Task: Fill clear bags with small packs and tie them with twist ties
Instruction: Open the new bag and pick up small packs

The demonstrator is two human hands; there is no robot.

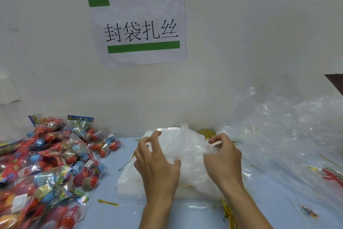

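We see both hands over a stack of clear bags (187,154) lying mid-desk near the wall: the left hand (156,162) has its fingers curled and its thumb pressed into the plastic, gripping the top bag, while the right hand (223,156) pinches that bag's edge between thumb and forefinger. To our left the small packs (50,162) lie heaped on the blue desk (111,215), a gold twist tie (108,202) lies loose in front of the stack and more ties (229,215) lie beside the right forearm. Crumpled clear plastic (282,136) piles up on the right, and a paper sign (138,28) hangs on the wall above.
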